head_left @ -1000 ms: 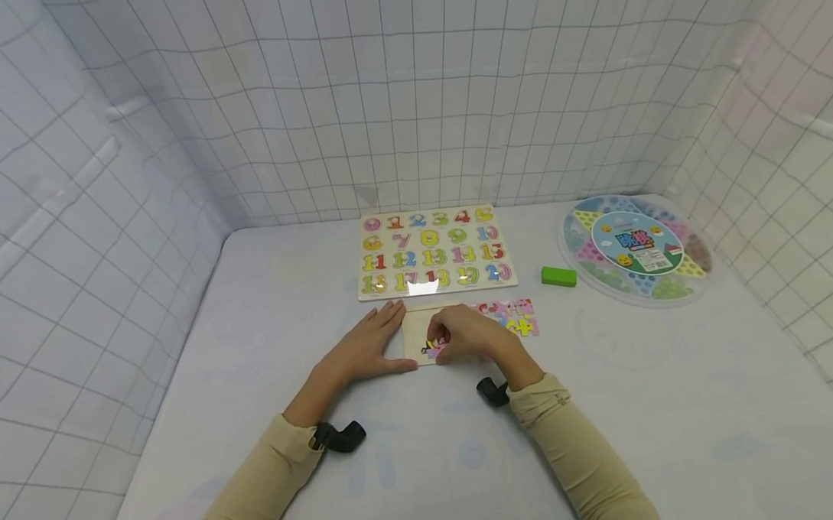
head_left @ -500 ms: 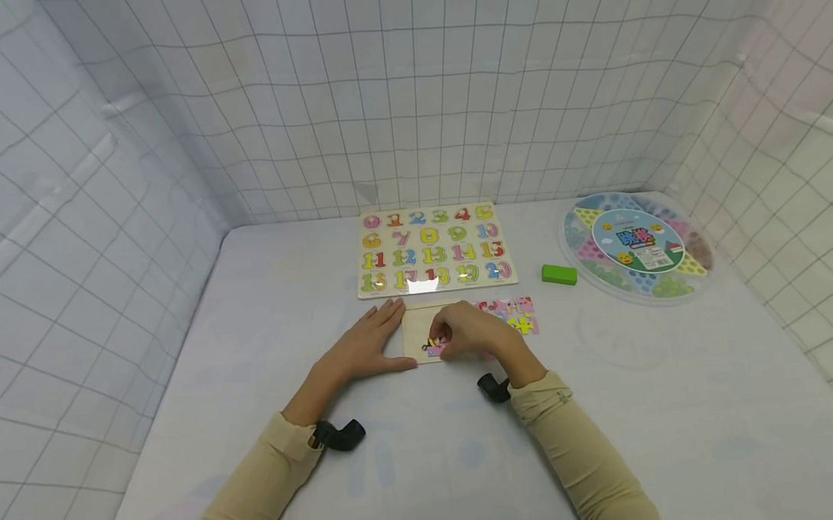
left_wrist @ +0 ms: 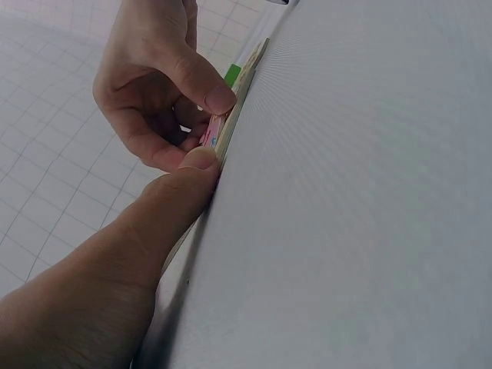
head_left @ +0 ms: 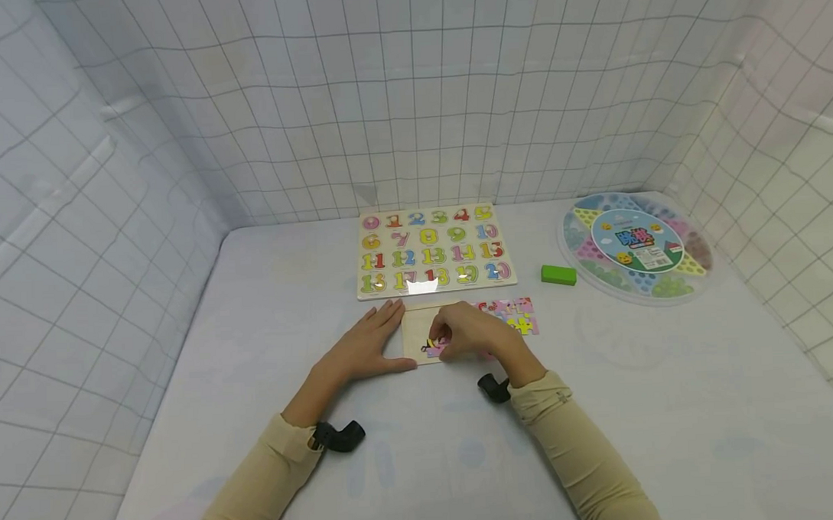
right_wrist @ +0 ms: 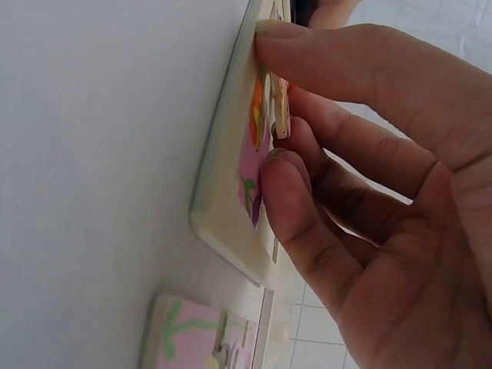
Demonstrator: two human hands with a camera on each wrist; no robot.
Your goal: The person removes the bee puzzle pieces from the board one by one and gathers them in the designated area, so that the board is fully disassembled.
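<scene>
A shallow wooden puzzle tray (head_left: pixel 415 325) lies flat on the table in the head view. My left hand (head_left: pixel 366 346) rests at its left side, fingers straight, its thumb touching the near left corner. Over the tray, my right hand (head_left: pixel 466 331) pinches a thin jigsaw piece (right_wrist: pixel 281 111) between thumb and fingers. That piece is tilted up from the tray in the right wrist view. Pink pieces (right_wrist: pixel 252 171) lie inside the tray near my right fingertips. The right hand hides much of the tray's right half in the head view. More jigsaw pieces (head_left: pixel 523 317) lie right of the tray.
Behind the tray lies a wooden number board (head_left: pixel 416 247) with colourful digits. A green block (head_left: pixel 558 275) stands to its right. Farther right is a round game board (head_left: pixel 636 241) in clear plastic. White grid-patterned sheets (head_left: pixel 425 99) wall the table.
My right hand has shifted very slightly to the right over the tray, still pinching at the same area. The left hand has stayed in place.
</scene>
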